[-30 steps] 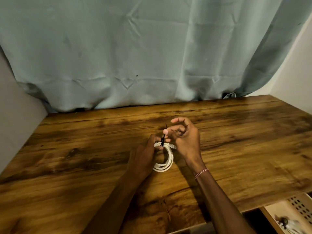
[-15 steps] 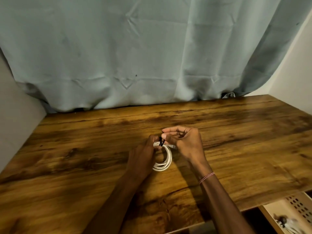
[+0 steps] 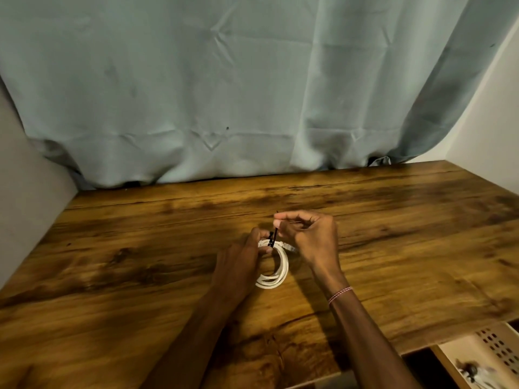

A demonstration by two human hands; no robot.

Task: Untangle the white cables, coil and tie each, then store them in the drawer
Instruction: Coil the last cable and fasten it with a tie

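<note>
1. The white cable (image 3: 280, 272) lies as 1 flat coil of several turns on the wooden tabletop (image 3: 140, 262), between the 2 hands. Its near arc sits between the forearms.
2. The left hand (image 3: 238, 259) grips the far-left part of the coil, with thumb and fingers curled round the bundled turns right beside the tie.
3. A black tie (image 3: 271, 239) wraps the coil at its far edge. Its free tail rises up and away from the cable to the right hand's fingertips (image 3: 278, 222).
4. The right hand (image 3: 311, 237) pinches that tail between thumb and forefinger, with its other fingers curled loosely behind. It sits just beyond and to the right of the coil (whether it touches the tabletop I cannot tell).
5. The cable's plug end (image 3: 290, 249) pokes out of the coil to the right of the tie, just below the right hand's palm.
6. A red-and-white thread bracelet (image 3: 339, 293) circles the right wrist.
7. An open drawer (image 3: 466, 352) shows below the table's near edge, well to the right of the right forearm. It has 1 perforated wall, and the small items inside are too blurred to name.
8. A pale teal curtain (image 3: 252, 94) hangs beyond both hands, down to the tabletop's far edge, with plain walls to either side.
</note>
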